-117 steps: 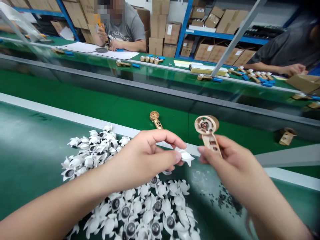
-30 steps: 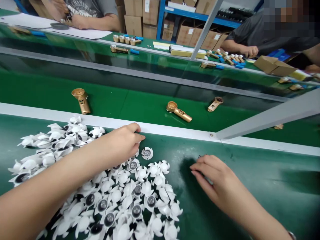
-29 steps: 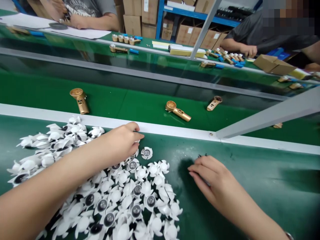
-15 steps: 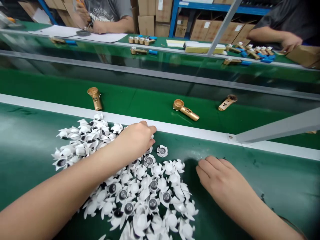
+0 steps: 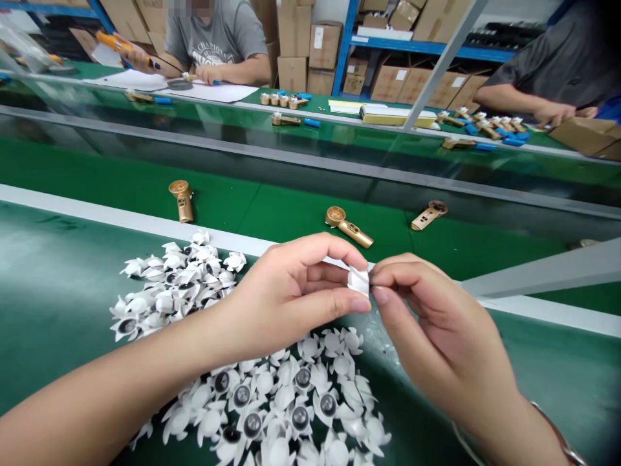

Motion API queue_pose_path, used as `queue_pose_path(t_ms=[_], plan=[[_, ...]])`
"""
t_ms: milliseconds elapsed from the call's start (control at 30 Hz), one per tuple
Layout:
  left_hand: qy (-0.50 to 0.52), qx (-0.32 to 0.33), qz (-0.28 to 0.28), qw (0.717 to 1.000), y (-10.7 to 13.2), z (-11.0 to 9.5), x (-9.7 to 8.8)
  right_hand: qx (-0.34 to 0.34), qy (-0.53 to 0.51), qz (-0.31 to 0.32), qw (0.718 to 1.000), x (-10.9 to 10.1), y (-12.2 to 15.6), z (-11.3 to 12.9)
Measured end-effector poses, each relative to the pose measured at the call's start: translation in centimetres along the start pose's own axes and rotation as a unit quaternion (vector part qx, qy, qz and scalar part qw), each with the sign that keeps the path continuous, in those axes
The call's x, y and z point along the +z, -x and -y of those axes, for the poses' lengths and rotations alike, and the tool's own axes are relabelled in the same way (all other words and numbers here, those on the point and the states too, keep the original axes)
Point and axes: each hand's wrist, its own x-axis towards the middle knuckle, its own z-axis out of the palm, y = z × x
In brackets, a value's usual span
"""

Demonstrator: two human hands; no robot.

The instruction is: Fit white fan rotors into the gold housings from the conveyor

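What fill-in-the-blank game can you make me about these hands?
The left hand and the right hand pinch a small piece that is colored ____.
The pile of petal-shaped pieces lies on a ____ belt.
A thin band circles the ____ wrist.

Missing words: white, green, right.

White piece (image 5: pixel 359 281) at the fingers (image 5: pixel 339 305); heaped white flowers (image 5: pixel 208 272) with dark grey centres; gold handle (image 5: pixel 349 226) on green belt (image 5: pixel 291 213); blue shelving (image 5: pixel 427 47); tan cartons (image 5: pixel 325 45).
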Motion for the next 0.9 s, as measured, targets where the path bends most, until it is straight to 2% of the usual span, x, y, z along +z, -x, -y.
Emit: queue_pose_path(t_ms=[233,500,633,667,700,767,800,833,900], plan=[[-0.07,0.048,-0.013,0.996,0.0,0.3,0.0,0.013,-0.007,-0.013,1.0,0.0,0.4,0.0],[-0.115,0.08,-0.026,0.99,0.2,1.0,0.0,-0.04,0.098,-0.033,0.994,0.2,0.6,0.4],[-0.153,0.094,-0.083,0.98,-0.2,1.5,-0.3,-0.138,0.135,-0.032,0.981,0.1,0.8,-0.4],[-0.156,0.099,-0.103,0.977,-0.2,1.5,-0.3,-0.132,0.136,-0.015,0.982,0.0,0.3,-1.1],[-0.157,0.104,-0.121,0.975,-0.3,1.4,-0.4,-0.09,0.14,0.002,0.986,-0.1,-0.6,-2.0],[-0.161,0.106,-0.143,0.971,-0.1,0.9,-0.3,0.077,0.165,0.017,0.983,-0.3,-3.5,-4.6],[-0.166,0.107,-0.15,0.969,0.0,0.5,-0.2,0.178,0.189,0.003,0.966,-0.4,-5.3,-6.1],[-0.172,0.105,-0.152,0.968,0.2,0.1,0.0,0.25,0.212,-0.022,0.945,-0.5,-7.1,-7.7],[-0.172,0.087,-0.149,0.97,0.6,-0.8,0.2,0.353,0.234,-0.06,0.904,-0.6,-10.5,-10.9]])
